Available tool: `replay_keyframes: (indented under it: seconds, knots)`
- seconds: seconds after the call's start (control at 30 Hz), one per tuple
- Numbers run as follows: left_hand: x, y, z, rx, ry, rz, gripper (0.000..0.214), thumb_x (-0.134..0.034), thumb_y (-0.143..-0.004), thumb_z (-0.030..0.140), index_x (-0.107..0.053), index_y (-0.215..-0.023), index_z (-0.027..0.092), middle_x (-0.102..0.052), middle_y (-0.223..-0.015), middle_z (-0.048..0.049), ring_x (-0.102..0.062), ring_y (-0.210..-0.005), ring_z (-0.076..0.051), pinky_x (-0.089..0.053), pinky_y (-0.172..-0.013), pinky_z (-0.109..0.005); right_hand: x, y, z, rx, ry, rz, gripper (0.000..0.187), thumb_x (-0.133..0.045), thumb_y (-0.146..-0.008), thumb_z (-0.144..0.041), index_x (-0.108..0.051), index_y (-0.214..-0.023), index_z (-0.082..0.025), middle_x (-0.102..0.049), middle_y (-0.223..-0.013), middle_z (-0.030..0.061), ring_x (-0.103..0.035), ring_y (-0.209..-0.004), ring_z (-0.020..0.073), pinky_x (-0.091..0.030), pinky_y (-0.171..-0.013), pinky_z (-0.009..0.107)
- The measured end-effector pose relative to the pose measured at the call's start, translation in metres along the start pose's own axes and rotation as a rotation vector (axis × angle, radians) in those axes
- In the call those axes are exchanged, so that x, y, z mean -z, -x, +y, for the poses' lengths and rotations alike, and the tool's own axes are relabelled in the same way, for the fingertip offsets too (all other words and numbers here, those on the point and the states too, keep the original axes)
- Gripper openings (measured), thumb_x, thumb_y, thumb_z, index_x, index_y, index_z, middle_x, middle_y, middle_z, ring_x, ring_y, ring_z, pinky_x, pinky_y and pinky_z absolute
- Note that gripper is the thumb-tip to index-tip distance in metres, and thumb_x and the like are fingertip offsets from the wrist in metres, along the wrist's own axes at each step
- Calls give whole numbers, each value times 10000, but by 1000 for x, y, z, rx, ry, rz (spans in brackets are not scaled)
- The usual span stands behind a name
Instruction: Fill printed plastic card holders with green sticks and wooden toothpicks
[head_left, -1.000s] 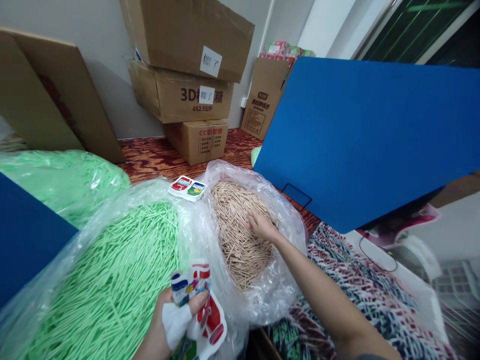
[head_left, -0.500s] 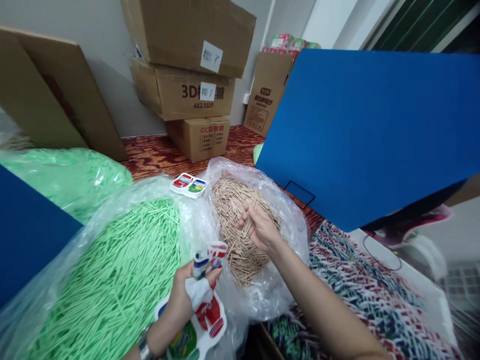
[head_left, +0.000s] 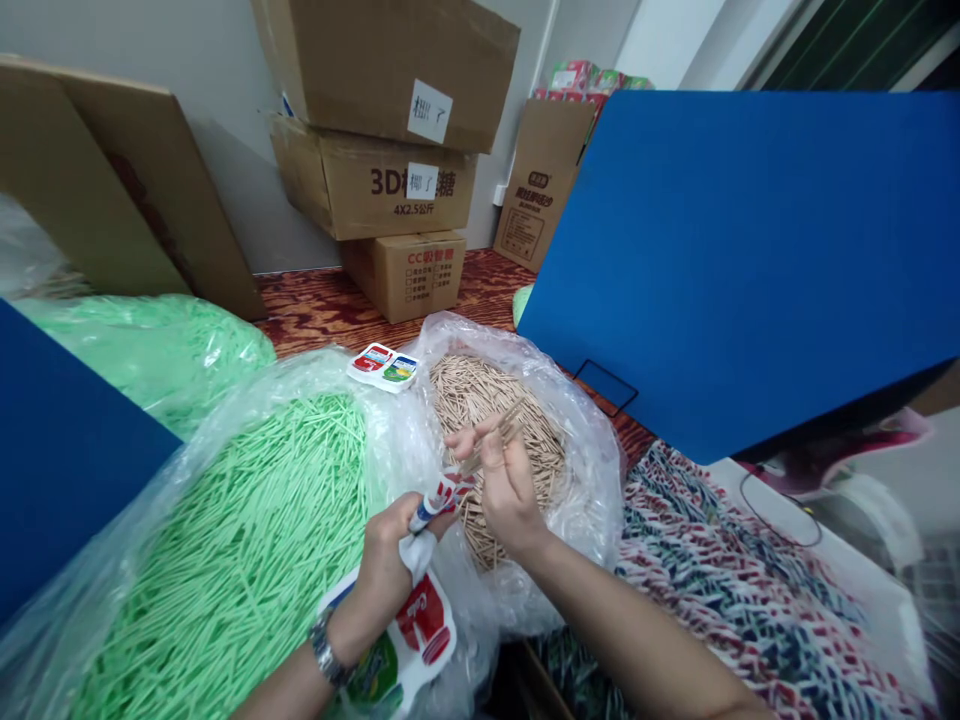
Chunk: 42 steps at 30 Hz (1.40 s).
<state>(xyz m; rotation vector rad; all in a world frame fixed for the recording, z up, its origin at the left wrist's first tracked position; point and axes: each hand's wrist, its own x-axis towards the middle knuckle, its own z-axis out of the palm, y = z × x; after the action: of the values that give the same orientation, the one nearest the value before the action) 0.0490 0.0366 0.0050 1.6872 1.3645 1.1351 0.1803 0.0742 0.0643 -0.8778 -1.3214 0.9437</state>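
Note:
In the head view, my left hand (head_left: pixel 397 550) is closed around a crumpled printed wrapper (head_left: pixel 442 494) in red, white and blue. My right hand (head_left: pixel 510 480) pinches a few thin tan sticks (head_left: pixel 511 418), their lower ends close to the wrapper's top. I cannot tell whether they are inside it. Behind both hands, a clear plastic bag (head_left: pixel 592 450) holds a heap of tan sticks (head_left: pixel 480 385). Left of my left hand lies a large heap of thin green sticks (head_left: pixel 247 520) in another clear bag. Under my left wrist is a flat cola-printed packet (head_left: pixel 431 625).
A two-part printed packet (head_left: pixel 382 367) rests on the bags' plastic. Stacked cardboard boxes (head_left: pixel 397 190) stand behind. A big blue panel (head_left: pixel 735 260) leans at right, a second blue panel (head_left: pixel 67 470) at left. Many red, white and dark blue packets (head_left: pixel 720 580) lie at lower right.
My right hand has moved from the tan heap down towards my left hand, bringing the sticks to the wrapper's top. The left hand has turned slightly and keeps its hold.

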Motion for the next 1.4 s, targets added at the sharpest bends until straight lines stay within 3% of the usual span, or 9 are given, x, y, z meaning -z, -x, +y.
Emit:
replay_keyframes:
  seconds: [0.27, 0.37, 0.57, 0.67, 0.8, 0.9, 1.07, 1.23, 1.4]
  knots:
    - [10, -6, 7, -91, 23, 42, 134, -637, -790, 229, -582, -683, 169, -547, -650, 12, -498, -593, -130, -373, -584, -231, 17, 9, 7, 7, 130, -204, 466, -351, -923, -509, -345, -1303, -238, -403, -1378, 113, -418, -1264, 237, -457, -962, 401]
    - [14, -7, 5, -74, 64, 42, 119, -652, -779, 250, -598, -707, 173, -563, -667, 7, -508, -600, -135, -377, -581, -232, 24, 2, 5, 100, 244, -200, 489, -315, -941, -482, -298, -1361, -233, -409, -1389, 118, -409, -1276, 229, -368, -1044, 437]
    - [19, -2, 1, -7, 91, 85, 221, -634, -791, 302, -519, -649, 176, -472, -604, 40, -430, -550, -111, -341, -534, -220, 25, -4, 2, 211, 519, -422, 369, -347, -952, -385, -517, -1239, -228, -591, -1177, 99, -545, -1104, 215, -441, -923, 375]
    - [23, 4, 2, -11, 70, 89, 291, -634, -784, 313, -460, -596, 175, -414, -590, 46, -379, -544, -103, -314, -519, -220, 14, -7, 2, 280, 562, -494, 393, -460, -899, -443, -529, -1205, -207, -613, -1092, 106, -568, -999, 221, -453, -854, 358]
    - [37, 13, 0, 31, 44, 102, 291, -644, -758, 302, -460, -576, 168, -381, -587, 46, -345, -553, -102, -302, -517, -222, -10, -13, 3, 476, 698, -645, 254, -534, -873, -398, -607, -728, -203, -583, -658, 13, -536, -669, 160, -404, -857, 365]
    - [56, 21, -1, 131, 174, 42, 202, -622, -776, 332, -574, -702, 150, -475, -625, 26, -398, -573, -111, -355, -543, -223, -24, -17, 6, 539, 784, -666, 328, -497, -902, -350, -558, -617, -199, -520, -586, -11, -495, -610, 135, -367, -900, 352]
    - [87, 37, -3, 202, 267, -114, 240, -549, -832, 329, -641, -749, 124, -511, -626, 10, -415, -569, -115, -355, -538, -234, -44, -15, 13, 563, 752, -765, 274, -505, -897, -375, -575, -697, -200, -568, -623, -17, -526, -624, 123, -343, -941, 350]
    - [97, 50, -19, 167, 34, 75, 296, -620, -786, 297, -522, -549, 149, -408, -560, 42, -364, -547, -100, -304, -522, -227, -74, -8, 11, 700, 780, -853, 279, -473, -913, -322, -576, -686, -197, -568, -614, -16, -526, -627, 126, -325, -992, 395]
    - [125, 59, -28, 209, 50, 278, 279, -691, -720, 320, -504, -584, 165, -450, -570, 39, -399, -545, -104, -317, -518, -224, -95, -19, 0, 575, 497, -891, 210, -427, -926, -264, -571, -1079, -247, -650, -960, 29, -587, -923, 169, -349, -995, 430]
